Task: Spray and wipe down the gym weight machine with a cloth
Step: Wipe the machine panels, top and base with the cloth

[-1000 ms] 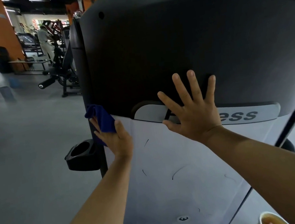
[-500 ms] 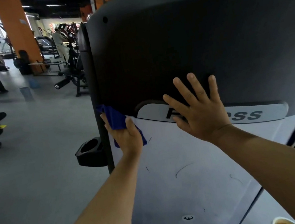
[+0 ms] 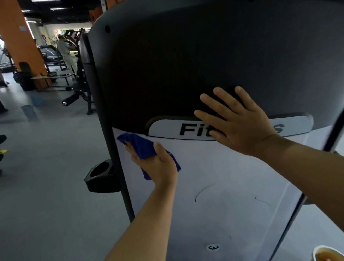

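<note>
Presently, left hand (image 3: 157, 167) pinches blue cloth (image 3: 141, 146) against white panel (image 3: 217, 189); right hand (image 3: 239, 126) presses flat, fingers spread.

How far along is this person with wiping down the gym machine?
Hard to say what is finished: no spray bottle is in view. In hand: the left hand presses a blue cloth on the white panel near its left edge, while the right hand lies flat on the cover. Left: dark scuff marks lower on the panel, and probably the dark upper cover.

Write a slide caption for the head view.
Left hand wipes the machine's white panel with a blue cloth; right hand braces.
</note>
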`<action>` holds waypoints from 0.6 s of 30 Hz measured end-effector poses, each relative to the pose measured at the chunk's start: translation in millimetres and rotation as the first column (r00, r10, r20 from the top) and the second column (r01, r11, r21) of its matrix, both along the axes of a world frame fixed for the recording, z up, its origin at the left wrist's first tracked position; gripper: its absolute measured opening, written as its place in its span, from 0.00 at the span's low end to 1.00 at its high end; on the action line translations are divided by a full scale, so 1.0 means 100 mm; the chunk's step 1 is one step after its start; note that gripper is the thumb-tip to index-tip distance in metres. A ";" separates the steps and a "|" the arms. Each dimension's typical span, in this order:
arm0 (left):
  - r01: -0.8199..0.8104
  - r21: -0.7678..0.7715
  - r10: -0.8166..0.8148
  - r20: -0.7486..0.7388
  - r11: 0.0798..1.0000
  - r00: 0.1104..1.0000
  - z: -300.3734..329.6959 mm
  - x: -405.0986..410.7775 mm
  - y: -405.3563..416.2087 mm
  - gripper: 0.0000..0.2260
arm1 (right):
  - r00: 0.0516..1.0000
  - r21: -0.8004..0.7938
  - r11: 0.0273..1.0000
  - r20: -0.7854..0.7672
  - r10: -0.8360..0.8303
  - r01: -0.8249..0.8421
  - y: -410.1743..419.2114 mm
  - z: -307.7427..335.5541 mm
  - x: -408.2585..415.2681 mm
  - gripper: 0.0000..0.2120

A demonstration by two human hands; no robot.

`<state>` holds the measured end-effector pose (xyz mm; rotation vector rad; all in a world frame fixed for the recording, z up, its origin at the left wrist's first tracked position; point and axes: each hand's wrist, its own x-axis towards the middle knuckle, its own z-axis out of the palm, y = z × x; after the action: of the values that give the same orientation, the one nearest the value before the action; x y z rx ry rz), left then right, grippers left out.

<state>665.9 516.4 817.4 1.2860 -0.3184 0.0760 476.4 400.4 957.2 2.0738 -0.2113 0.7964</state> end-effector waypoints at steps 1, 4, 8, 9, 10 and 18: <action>-0.006 0.001 0.006 0.018 1.000 1.000 0.03 -0.10 -0.01 0.41 | 1.000 0.008 1.000 -0.001 -0.003 0.003 -0.02 -0.01 -0.06 0.31; -0.007 0.041 0.002 0.104 0.999 0.995 0.08 -0.51 -0.10 0.42 | 1.000 0.006 1.000 -0.013 -0.011 0.011 -0.11 0.01 -0.19 0.30; 0.055 0.233 -0.126 0.298 0.971 0.946 0.04 -1.10 -0.24 0.41 | 1.000 -0.005 1.000 -0.013 0.001 -0.001 -0.23 0.03 -0.31 0.29; 0.056 0.301 -0.162 0.340 0.952 0.926 0.00 -1.14 -0.24 0.41 | 1.000 -0.004 1.000 -0.011 0.011 -0.011 -0.25 0.03 -0.34 0.30; 0.049 0.344 -0.184 0.372 0.938 0.910 -0.02 -1.11 -0.22 0.41 | 1.000 -0.002 1.000 -0.010 0.019 -0.019 -0.27 0.03 -0.36 0.30; -0.142 0.030 0.133 0.196 0.989 0.972 0.21 -0.84 -0.34 0.40 | 1.000 -0.022 0.999 0.012 0.029 -0.028 -0.52 0.03 -0.65 0.30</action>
<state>582.3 482.3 838.3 1.3465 -0.3988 0.3150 411.8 348.4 959.8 2.0564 -0.1793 0.8251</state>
